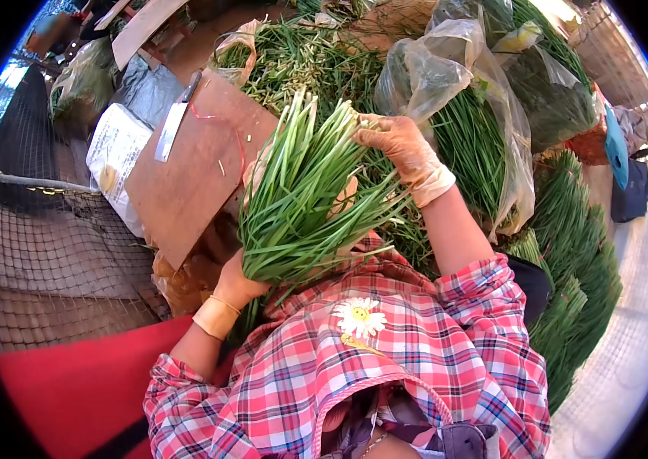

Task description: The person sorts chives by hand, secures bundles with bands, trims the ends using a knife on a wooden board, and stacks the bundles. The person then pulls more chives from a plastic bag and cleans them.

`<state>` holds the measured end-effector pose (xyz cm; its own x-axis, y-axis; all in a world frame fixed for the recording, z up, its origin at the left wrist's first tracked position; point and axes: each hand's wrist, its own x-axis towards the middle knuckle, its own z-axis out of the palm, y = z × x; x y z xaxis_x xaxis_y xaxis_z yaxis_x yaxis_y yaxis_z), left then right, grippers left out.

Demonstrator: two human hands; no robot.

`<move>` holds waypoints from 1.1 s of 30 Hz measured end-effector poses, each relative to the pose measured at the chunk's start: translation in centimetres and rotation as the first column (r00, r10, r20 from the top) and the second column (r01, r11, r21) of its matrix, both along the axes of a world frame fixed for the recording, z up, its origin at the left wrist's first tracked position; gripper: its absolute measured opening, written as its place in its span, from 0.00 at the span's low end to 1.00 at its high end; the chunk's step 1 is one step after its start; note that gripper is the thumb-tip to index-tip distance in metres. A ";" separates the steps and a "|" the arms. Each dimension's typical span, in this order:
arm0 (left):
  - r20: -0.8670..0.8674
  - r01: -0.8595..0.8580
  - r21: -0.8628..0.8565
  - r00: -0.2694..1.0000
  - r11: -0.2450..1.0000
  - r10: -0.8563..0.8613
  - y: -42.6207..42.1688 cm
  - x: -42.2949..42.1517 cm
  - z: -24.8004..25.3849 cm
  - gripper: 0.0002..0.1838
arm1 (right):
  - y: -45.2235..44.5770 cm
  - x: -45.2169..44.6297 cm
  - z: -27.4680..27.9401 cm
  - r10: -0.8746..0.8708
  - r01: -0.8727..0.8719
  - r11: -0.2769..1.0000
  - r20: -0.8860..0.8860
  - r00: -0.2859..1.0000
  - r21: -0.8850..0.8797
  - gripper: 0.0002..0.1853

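Observation:
A thick bunch of garlic chives (301,203) is held up before my chest, its pale cut stems pointing away from me and its green leaves fanning toward me. Low on the left, my left hand (241,281) is wrapped round the leafy part, most of its fingers hidden behind the leaves. At the upper right of the bunch, my right hand (400,149), in a thin stained glove, has its fingers closed on some stem ends. A knife (174,126) with a black handle lies on the brown board (186,191), apart from both hands.
Loose chives and trimmings (301,65) are heaped beyond my hands. A clear plastic bag (519,164) of chives stands to the right, with more chives (580,283) piled beside it. On the left are a white sack (119,145) and netting (48,252) over the ground.

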<state>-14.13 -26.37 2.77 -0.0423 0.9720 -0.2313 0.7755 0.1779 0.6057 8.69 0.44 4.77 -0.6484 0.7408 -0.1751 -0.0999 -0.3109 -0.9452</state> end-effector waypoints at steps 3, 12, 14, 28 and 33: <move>0.011 -0.153 -0.019 0.988 0.988 0.153 0.5 -0.1 1.6 0.24 | 0.9 1.2 1.3 -0.155 0.148 0.986 0.091 0.984 0.083 0.17; 0.406 -0.163 -0.226 0.880 0.960 0.245 -2.8 -4.9 -3.2 0.25 | 8.7 14.3 -3.0 -0.489 -0.444 0.785 0.872 -0.016 0.432 0.10; 0.523 -0.234 -0.397 0.737 0.887 0.428 -2.1 -4.0 -2.5 0.27 | 6.8 13.7 -3.8 -0.406 -0.563 0.790 0.895 -0.185 0.242 0.15; 0.664 -0.159 -0.148 0.716 0.976 0.217 -2.2 -3.2 -3.4 0.30 | 0.0 -2.5 -5.7 0.169 -0.801 0.437 0.837 0.521 0.410 0.30; 0.752 -0.062 -0.553 0.394 0.831 0.529 -1.9 -2.8 -1.5 0.26 | -0.6 -0.1 -6.2 0.366 -0.446 0.854 0.299 0.881 0.269 0.11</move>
<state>-16.89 -28.28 1.27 0.1351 0.7459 -0.6522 -0.2611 0.6618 0.7028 8.54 -0.14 -1.43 -0.8744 0.4598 -0.1549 0.1988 0.0484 -0.9788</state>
